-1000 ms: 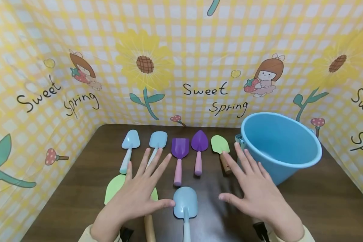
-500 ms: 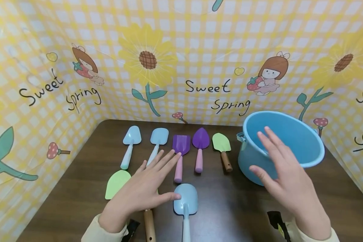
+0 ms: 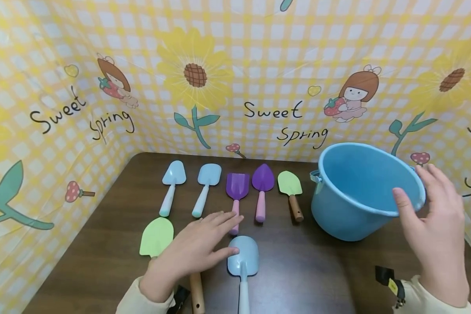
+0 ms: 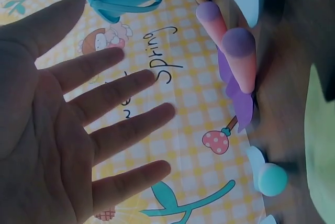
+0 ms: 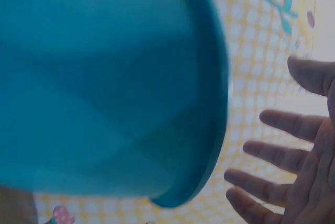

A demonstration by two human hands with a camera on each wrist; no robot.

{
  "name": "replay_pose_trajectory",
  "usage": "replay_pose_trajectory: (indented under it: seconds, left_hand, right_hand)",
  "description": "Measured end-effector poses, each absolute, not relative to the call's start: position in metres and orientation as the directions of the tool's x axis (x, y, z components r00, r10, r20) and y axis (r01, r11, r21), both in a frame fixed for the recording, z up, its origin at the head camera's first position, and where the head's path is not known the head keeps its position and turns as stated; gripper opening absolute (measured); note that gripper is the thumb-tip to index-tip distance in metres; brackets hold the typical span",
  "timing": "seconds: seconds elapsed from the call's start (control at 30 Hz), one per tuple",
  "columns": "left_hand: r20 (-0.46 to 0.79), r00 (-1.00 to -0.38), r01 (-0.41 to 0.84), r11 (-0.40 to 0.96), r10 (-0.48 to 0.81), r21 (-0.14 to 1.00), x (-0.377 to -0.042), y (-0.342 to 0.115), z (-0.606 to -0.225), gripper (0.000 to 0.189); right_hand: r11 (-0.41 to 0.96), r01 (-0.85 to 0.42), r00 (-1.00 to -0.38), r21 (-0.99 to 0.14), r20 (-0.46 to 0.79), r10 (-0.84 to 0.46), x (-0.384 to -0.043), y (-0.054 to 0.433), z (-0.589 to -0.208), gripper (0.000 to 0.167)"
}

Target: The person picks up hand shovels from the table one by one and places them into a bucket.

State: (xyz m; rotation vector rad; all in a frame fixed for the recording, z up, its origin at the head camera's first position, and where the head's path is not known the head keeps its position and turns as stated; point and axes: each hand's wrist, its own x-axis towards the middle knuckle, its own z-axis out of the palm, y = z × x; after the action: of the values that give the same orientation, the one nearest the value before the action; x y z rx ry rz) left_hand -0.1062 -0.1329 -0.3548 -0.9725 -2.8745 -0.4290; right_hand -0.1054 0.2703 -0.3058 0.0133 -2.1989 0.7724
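Note:
A blue bucket (image 3: 349, 218) stands upright at the right of the dark table. My right hand (image 3: 435, 231) is at the bucket's right rim, fingers extended; in the right wrist view the fingers show apart from the rim (image 5: 214, 77). My left hand (image 3: 196, 248) hovers with spread fingers over the table, holding nothing. Under and beside it lie a large light-blue shovel (image 3: 243, 257) and a large green trowel (image 3: 157, 237) with a wooden handle, partly hidden by the hand. The left wrist view shows the palm (image 4: 42, 124) bare.
In a back row lie two light-blue trowels (image 3: 174, 173) (image 3: 209, 174), a purple flat shovel (image 3: 237, 186), a purple pointed trowel (image 3: 263, 177) and a small green trowel (image 3: 289, 183). A yellow checked cloth (image 3: 274, 65) rises behind and beside the table (image 3: 114, 209).
My right hand has moved right, from beside the small green trowel across the bucket's front to its right rim. My left hand has lowered slightly and shifted right. The camera view has shifted a little.

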Motion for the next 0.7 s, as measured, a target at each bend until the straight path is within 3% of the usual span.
replay_pose_trajectory:
  seconds: [0.23, 0.47, 0.7]
  left_hand:
    - [0.085, -0.827, 0.553, 0.779, 0.555, 0.296, -0.099, -0.125, -0.358, 0.038]
    - [-0.016, -0.862, 0.460, 0.796, 0.506, 0.393, -0.090, -0.120, -0.363, 0.031]
    - [-0.068, -0.855, 0.422, 0.767, 0.514, 0.482, -0.086, -0.115, -0.371, 0.030]
  right_hand:
    - [0.766, 0.002, -0.754, -0.643, 0.502, 0.423, -0.108, 0.286, -0.309, 0.055]
    - [0.730, 0.153, -0.777, -0.666, 0.375, 0.505, -0.114, 0.294, -0.315, 0.058]
    - [0.699, 0.282, -0.770, -0.657, 0.280, 0.574, -0.120, 0.303, -0.323, 0.059]
